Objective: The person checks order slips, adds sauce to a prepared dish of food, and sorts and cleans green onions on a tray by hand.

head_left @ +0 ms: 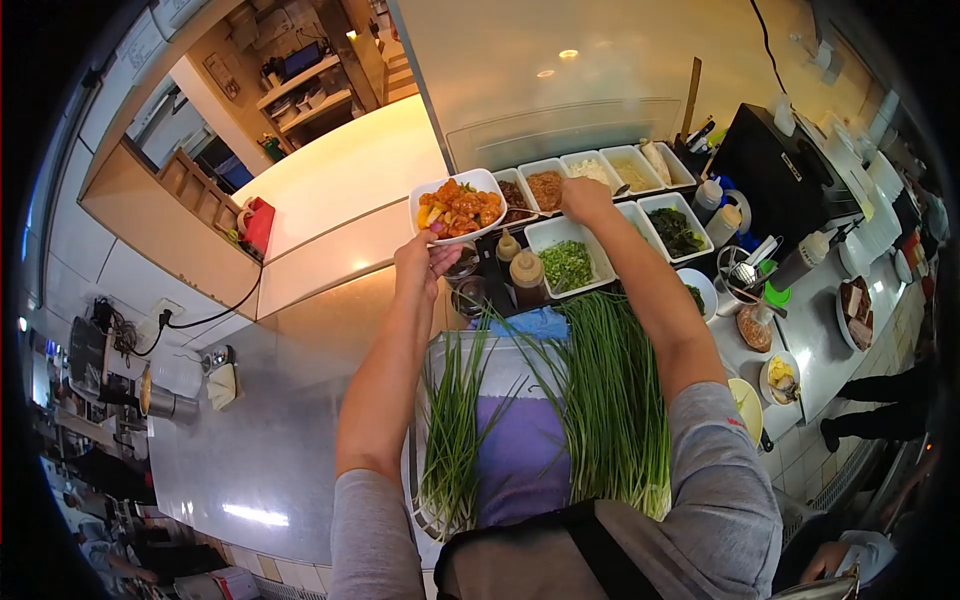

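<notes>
left hand (430,258) clamps the bowl (456,206); right hand (587,199) is at the brown tub (544,188), its grip unclear.

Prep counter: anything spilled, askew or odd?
Minor: loose strands from the long green stalks stray across the purple cloth, out of line with the bunches either side. No spill visible around the white bowl in the left hand.

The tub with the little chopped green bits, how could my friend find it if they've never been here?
Find the big bunch of long green stalks. Just past its tips is a white tub, with a squeeze bottle beside its left side. It's the one with bright green chopped bits; a tub to its right has dark leafy stuff instead.
</notes>
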`<action>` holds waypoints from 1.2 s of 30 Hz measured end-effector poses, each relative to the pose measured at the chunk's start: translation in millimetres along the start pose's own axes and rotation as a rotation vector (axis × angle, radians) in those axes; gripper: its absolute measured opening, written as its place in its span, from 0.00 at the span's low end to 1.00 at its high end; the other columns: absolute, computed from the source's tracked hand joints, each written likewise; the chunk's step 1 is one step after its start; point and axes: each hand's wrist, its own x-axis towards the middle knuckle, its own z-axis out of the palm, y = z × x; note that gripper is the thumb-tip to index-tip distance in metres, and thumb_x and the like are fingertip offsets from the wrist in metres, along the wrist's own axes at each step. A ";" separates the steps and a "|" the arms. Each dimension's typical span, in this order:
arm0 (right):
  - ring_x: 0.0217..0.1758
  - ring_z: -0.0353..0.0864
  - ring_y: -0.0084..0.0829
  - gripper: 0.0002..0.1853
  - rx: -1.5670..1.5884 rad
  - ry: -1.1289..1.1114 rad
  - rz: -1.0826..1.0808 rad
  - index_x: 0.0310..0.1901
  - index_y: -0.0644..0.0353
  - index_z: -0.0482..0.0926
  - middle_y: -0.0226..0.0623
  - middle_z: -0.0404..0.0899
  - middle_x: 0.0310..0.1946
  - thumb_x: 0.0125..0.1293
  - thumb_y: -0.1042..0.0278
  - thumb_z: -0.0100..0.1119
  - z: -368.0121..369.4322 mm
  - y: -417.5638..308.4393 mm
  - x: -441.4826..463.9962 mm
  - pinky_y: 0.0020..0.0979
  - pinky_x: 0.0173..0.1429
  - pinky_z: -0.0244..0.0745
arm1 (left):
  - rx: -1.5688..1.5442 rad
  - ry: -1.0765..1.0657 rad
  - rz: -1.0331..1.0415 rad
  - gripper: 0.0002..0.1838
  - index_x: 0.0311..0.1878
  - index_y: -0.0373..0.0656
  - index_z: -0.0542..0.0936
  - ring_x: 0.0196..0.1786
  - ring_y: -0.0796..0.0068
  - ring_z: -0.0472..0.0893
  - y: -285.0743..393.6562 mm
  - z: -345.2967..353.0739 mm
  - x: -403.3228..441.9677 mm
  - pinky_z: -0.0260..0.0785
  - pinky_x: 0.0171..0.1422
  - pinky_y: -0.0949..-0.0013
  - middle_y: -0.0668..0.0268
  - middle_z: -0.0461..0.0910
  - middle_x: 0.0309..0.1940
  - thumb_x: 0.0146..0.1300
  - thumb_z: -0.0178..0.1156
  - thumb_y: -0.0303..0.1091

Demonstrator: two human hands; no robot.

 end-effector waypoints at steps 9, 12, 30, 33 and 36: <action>0.39 0.81 0.42 0.13 0.312 -0.022 0.035 0.37 0.54 0.83 0.45 0.81 0.35 0.52 0.69 0.50 16.0 33.6 21.1 0.42 0.47 0.74 | 0.024 -0.009 -0.030 0.19 0.43 0.28 0.71 0.33 0.63 0.82 -11.5 15.2 11.5 0.79 0.35 0.70 0.52 0.78 0.32 0.54 0.62 0.34; 0.39 0.81 0.44 0.11 0.138 0.034 0.099 0.34 0.56 0.83 0.46 0.81 0.34 0.53 0.69 0.50 3.4 23.9 6.8 0.41 0.46 0.74 | 0.010 0.021 -0.032 0.16 0.40 0.29 0.72 0.30 0.63 0.82 -15.1 18.7 13.4 0.79 0.32 0.70 0.52 0.78 0.29 0.54 0.61 0.33; 0.40 0.79 0.46 0.13 0.478 0.222 -0.094 0.38 0.55 0.83 0.47 0.80 0.35 0.58 0.61 0.50 -32.3 -12.2 9.9 0.41 0.48 0.73 | 0.000 0.004 -0.024 0.14 0.39 0.30 0.70 0.25 0.63 0.82 -23.8 27.3 17.3 0.78 0.28 0.70 0.51 0.78 0.26 0.56 0.59 0.32; 0.40 0.79 0.46 0.13 0.521 0.231 -0.147 0.40 0.53 0.82 0.45 0.80 0.35 0.59 0.62 0.49 -44.9 -39.5 -0.9 0.41 0.48 0.73 | 0.007 -0.011 -0.027 0.14 0.39 0.30 0.70 0.25 0.64 0.81 -26.6 29.5 18.2 0.78 0.27 0.70 0.52 0.78 0.26 0.56 0.58 0.32; 0.41 0.79 0.45 0.13 0.481 0.261 -0.185 0.41 0.52 0.82 0.44 0.81 0.35 0.60 0.63 0.47 -49.8 -52.7 -6.8 0.42 0.47 0.73 | 0.010 -0.020 -0.035 0.14 0.39 0.29 0.70 0.24 0.64 0.81 -28.0 31.0 16.5 0.78 0.26 0.70 0.52 0.78 0.26 0.57 0.58 0.32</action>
